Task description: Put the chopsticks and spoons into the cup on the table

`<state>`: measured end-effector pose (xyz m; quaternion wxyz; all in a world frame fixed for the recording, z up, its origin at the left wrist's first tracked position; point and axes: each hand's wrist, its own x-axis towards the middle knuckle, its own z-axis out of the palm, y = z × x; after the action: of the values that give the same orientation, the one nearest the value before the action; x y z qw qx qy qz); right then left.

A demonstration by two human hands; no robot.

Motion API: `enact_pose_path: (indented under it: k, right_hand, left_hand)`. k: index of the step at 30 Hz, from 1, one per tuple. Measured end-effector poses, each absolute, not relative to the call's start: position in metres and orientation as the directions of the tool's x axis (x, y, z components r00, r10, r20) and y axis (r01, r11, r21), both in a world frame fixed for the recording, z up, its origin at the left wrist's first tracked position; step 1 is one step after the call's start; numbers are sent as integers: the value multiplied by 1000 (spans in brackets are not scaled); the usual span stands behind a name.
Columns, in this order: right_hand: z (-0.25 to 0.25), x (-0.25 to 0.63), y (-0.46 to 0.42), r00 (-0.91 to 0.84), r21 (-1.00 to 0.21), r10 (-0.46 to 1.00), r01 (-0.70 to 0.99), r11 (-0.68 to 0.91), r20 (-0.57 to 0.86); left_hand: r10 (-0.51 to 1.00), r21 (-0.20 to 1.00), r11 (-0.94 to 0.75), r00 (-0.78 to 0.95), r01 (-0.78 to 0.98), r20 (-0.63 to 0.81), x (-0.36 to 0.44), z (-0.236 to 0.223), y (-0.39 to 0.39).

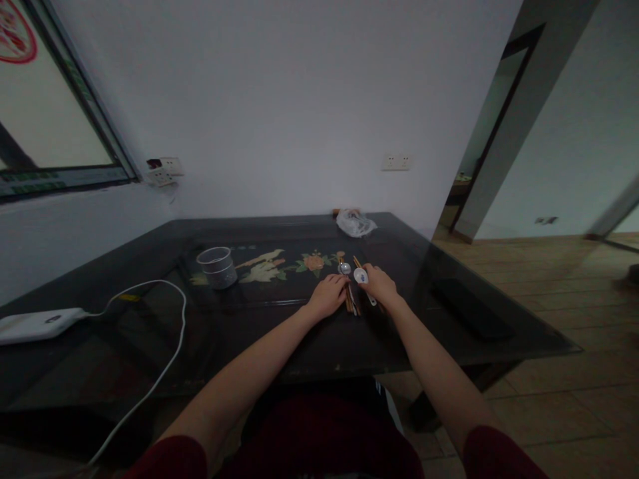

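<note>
My left hand (327,296) is closed at the left side of a small bundle on the dark table. In that bundle are wooden chopsticks (349,306) and a metal spoon (345,268), its round bowl pointing away from me. My right hand (380,287) curls around a white ceramic spoon (361,275) with a blue mark in its bowl. Tips of more chopsticks (356,261) stick out beyond the right fingers, which hide their middle. A narrow gap separates the two hands.
A clear plastic tub (217,268) stands to the left. A crumpled plastic bag (355,223) lies by the wall. At the right is a flat black object (469,307). A white power bank (42,326) trails a white cable (182,319) over the table's front edge.
</note>
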<state>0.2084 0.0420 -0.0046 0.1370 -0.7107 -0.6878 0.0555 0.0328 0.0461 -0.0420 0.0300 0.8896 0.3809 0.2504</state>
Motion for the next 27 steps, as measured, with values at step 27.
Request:
enact_pose_path:
  k: [27]
  right_hand:
    - [-7, 210, 46, 33, -287, 993, 958, -1, 109]
  left_hand:
    - [740, 269, -652, 520, 709, 426, 30, -42, 43]
